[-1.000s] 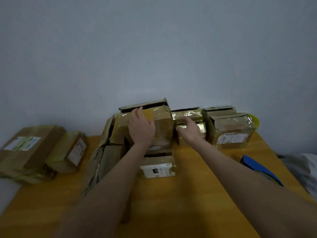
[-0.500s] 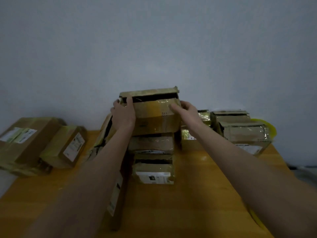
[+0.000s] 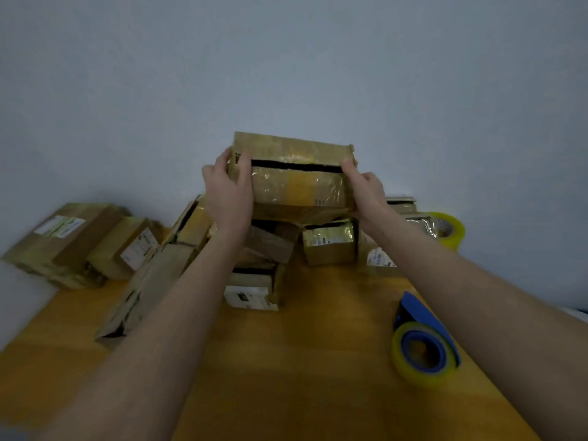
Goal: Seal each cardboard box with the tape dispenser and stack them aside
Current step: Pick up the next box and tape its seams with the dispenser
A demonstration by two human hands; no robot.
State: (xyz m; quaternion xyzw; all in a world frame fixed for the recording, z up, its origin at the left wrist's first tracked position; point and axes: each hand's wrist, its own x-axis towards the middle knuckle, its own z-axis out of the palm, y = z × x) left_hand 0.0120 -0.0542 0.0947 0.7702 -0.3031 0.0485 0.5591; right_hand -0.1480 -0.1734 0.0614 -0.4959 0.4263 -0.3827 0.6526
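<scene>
A taped cardboard box (image 3: 296, 183) with a dark open slit between its flaps is held up in the air above the pile. My left hand (image 3: 227, 194) grips its left end and my right hand (image 3: 366, 192) grips its right end, thumbs on the face toward me. A blue tape dispenser (image 3: 424, 342) loaded with a yellowish roll lies on the wooden table (image 3: 286, 377) at the right, under my right forearm.
Several more cardboard boxes (image 3: 329, 243) crowd the back of the table by the wall. Two larger boxes (image 3: 76, 240) lie at the far left. A long flattened box (image 3: 149, 288) leans beside my left arm. A spare tape roll (image 3: 448, 230) sits back right.
Both hands have taken hold of the box and lifted it from the pile up and toward me. The view tilted, bringing the tape dispenser back into sight.
</scene>
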